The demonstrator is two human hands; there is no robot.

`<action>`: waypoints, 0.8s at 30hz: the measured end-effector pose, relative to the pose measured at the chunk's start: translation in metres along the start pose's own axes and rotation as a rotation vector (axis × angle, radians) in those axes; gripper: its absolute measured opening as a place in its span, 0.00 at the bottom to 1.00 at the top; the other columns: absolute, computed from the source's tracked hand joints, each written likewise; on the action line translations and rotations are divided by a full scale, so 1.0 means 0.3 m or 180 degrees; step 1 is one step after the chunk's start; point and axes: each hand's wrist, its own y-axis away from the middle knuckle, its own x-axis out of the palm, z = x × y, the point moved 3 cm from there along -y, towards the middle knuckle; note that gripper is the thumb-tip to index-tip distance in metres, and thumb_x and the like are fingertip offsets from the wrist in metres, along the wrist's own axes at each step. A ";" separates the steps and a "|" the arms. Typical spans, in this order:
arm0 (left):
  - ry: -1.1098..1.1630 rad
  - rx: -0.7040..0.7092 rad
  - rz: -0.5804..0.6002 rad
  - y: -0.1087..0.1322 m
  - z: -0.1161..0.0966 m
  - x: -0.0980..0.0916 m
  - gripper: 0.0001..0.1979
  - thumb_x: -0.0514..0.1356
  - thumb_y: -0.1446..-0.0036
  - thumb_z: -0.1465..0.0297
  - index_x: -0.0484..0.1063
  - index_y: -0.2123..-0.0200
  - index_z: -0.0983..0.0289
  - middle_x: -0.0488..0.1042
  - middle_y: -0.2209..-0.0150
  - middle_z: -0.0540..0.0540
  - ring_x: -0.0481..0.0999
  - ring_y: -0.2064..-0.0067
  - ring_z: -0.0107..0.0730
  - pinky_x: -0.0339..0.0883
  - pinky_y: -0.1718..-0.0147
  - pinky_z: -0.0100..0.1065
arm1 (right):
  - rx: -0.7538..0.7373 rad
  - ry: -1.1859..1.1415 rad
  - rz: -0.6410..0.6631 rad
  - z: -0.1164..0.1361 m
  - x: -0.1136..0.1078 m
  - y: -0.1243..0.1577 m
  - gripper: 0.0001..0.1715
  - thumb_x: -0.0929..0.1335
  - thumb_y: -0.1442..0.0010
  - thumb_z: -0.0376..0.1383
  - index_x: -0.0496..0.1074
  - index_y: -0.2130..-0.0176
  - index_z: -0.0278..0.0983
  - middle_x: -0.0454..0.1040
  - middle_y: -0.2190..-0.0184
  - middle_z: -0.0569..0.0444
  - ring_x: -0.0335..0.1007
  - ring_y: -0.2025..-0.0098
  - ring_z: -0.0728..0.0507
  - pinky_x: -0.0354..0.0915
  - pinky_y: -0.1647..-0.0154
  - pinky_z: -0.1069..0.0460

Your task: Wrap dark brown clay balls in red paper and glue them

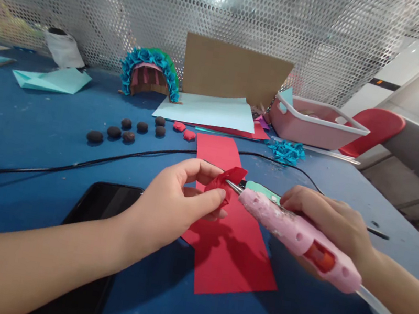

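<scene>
My left hand [176, 199] pinches a small folded red paper piece [225, 181] between thumb and fingers, just above a long red paper strip [231, 245] lying on the blue table [35, 150]. My right hand [326, 220] grips a pink glue gun [296, 234], whose metal tip touches the red paper piece. A clear glue stick pokes out of the gun's back end.
A black phone [102, 204] lies under my left forearm. A black cable [93, 162] crosses the table. Dark round pieces [126, 130], two small red pieces [184, 130], a blue ruffled arch [151, 71], cardboard [231, 70], light paper sheets [209, 110], teal scraps [285, 151] and a pink tray [314, 121] sit farther back.
</scene>
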 end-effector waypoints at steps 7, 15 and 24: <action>-0.0068 -0.0013 0.0047 0.000 -0.003 0.002 0.11 0.65 0.45 0.66 0.70 0.59 0.60 0.74 0.65 0.47 0.79 0.69 0.23 0.73 0.70 0.23 | 0.0338 0.0582 -0.0129 0.005 -0.013 0.011 0.03 0.61 0.47 0.38 0.57 0.69 0.43 0.71 0.75 0.59 0.63 0.77 0.47 0.52 0.75 0.53; -0.0120 0.0068 0.0009 0.006 -0.009 0.003 0.09 0.65 0.45 0.67 0.71 0.60 0.60 0.75 0.66 0.46 0.77 0.70 0.20 0.71 0.70 0.21 | 0.0341 0.0707 -0.0004 0.003 -0.017 0.024 0.02 0.60 0.47 0.38 0.57 0.70 0.43 0.69 0.78 0.59 0.61 0.78 0.46 0.50 0.77 0.53; -0.0175 0.0049 -0.0008 0.009 -0.014 0.001 0.10 0.64 0.44 0.65 0.71 0.60 0.60 0.75 0.66 0.48 0.77 0.70 0.22 0.72 0.69 0.23 | 0.0344 0.0943 -0.0148 -0.011 -0.023 0.034 0.03 0.60 0.45 0.38 0.56 0.69 0.43 0.70 0.76 0.58 0.62 0.76 0.45 0.53 0.74 0.53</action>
